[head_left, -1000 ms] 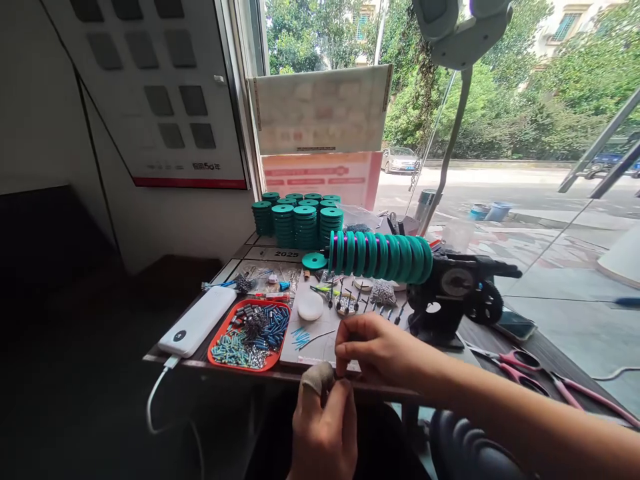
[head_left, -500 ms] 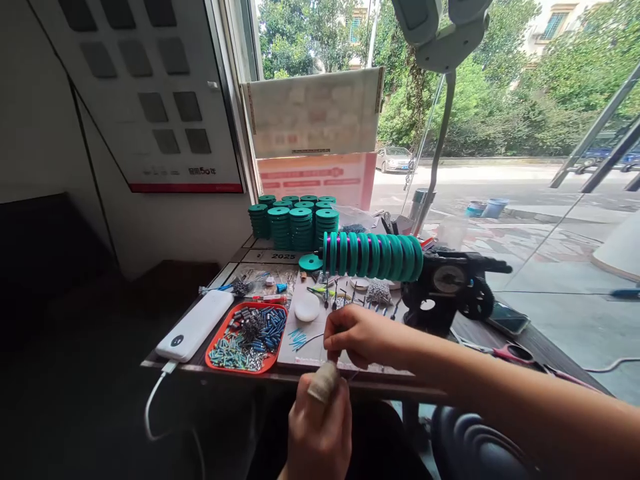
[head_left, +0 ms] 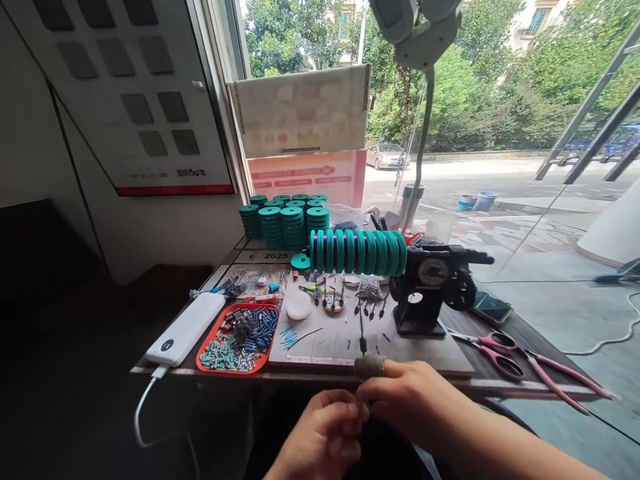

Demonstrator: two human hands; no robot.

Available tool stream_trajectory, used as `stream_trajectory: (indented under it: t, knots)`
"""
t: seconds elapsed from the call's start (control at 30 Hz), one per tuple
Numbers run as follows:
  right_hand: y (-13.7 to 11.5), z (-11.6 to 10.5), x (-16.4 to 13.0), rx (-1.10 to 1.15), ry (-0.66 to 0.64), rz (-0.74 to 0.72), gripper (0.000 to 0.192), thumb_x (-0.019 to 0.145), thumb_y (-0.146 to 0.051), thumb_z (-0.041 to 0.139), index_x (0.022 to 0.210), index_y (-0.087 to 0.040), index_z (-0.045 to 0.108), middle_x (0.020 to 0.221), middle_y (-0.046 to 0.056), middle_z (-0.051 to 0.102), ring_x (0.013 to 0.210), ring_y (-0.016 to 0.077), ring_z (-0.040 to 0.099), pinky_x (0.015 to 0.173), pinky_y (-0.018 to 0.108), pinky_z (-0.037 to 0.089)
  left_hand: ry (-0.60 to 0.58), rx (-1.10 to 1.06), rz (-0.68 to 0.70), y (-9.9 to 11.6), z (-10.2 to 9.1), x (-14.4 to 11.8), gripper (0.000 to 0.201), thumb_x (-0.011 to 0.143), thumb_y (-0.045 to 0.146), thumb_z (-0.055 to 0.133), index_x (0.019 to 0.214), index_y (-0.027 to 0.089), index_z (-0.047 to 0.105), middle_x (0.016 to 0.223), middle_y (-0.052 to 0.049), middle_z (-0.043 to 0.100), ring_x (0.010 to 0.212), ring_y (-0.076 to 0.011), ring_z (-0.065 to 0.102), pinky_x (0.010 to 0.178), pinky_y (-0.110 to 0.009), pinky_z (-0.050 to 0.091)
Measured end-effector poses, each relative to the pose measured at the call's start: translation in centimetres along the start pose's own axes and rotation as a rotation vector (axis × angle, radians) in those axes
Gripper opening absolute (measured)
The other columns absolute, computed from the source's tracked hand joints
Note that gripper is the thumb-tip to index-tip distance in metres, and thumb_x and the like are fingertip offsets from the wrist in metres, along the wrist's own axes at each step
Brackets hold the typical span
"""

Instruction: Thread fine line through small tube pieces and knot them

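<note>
My left hand (head_left: 330, 427) and my right hand (head_left: 405, 393) meet low in front of the table edge, fingertips pinched together. What lies between them is too small or hidden to make out. A greyish finger cover (head_left: 369, 367) shows at the right hand's forefinger. Just above it hangs a small dark piece (head_left: 363, 343) on a thin line. The line leads up toward a row of green ring-shaped spools (head_left: 357, 253), mounted side by side on a black winding device (head_left: 430, 280). Several similar dark pieces (head_left: 370, 310) dangle below the spools.
A red tray (head_left: 201, 363) of small blue, green and silver parts sits left, beside a white power bank (head_left: 185, 330). Stacked green spools (head_left: 283, 227) stand behind. A white round lid (head_left: 299, 307) lies on the pale board (head_left: 320, 350). Pink-handled scissors (head_left: 500, 357) and pliers (head_left: 560, 383) lie right.
My right hand has dropped from above the board to below the table edge, and both hands now meet further right. The view has shifted slightly right, bringing the scissors and pliers into fuller view.
</note>
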State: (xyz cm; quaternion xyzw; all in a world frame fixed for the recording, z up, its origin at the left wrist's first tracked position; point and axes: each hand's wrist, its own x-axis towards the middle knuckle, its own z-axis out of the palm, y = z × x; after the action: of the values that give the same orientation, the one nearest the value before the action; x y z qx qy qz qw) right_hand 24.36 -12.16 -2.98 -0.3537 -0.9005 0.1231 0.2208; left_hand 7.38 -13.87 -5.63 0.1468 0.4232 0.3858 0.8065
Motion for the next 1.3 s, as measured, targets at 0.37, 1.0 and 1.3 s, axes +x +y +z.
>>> stream_trajectory:
  t: [0.37, 1.0, 1.3]
  knots:
    - [0.9, -0.1, 0.4, 0.017, -0.029, -0.050, 0.017, 0.079, -0.008, 0.059, 0.069, -0.020, 0.065, 0.067, -0.001, 0.058, 0.057, 0.0110, 0.054, 0.053, 0.019, 0.039, -0.111, -0.074, -0.128, 0.2, 0.1, 0.6, 0.016, 0.052, 0.007, 0.077, 0.064, 0.007, 0.066, 0.059, -0.004, 0.061, 0.047, -0.0038, 0.047, 0.037, -0.011, 0.020]
    - [-0.6, 4.6, -2.9, -0.147, 0.624, -0.292, 0.031, 0.093, -0.018, 0.041, 0.075, -0.016, 0.066, 0.049, -0.001, 0.057, 0.040, 0.0107, 0.048, 0.041, 0.024, 0.033, -0.205, -0.070, -0.135, -0.6, 0.3, 0.7, 0.018, 0.047, 0.013, 0.080, 0.056, 0.010, 0.065, 0.057, -0.001, 0.061, 0.044, -0.0025, 0.048, 0.034, -0.009, 0.023]
    - [-1.2, 5.4, -4.2, 0.958, 0.188, 0.517, 0.046, 0.071, -0.061, 0.063, 0.062, -0.016, 0.064, 0.059, 0.001, 0.055, 0.056, 0.0122, 0.051, 0.051, 0.020, 0.039, -0.138, 0.265, 0.108, 0.0, 0.3, 0.6, 0.016, 0.051, 0.019, 0.077, 0.051, 0.013, 0.062, 0.047, 0.005, 0.046, 0.040, -0.0032, 0.033, 0.039, -0.017, 0.019]
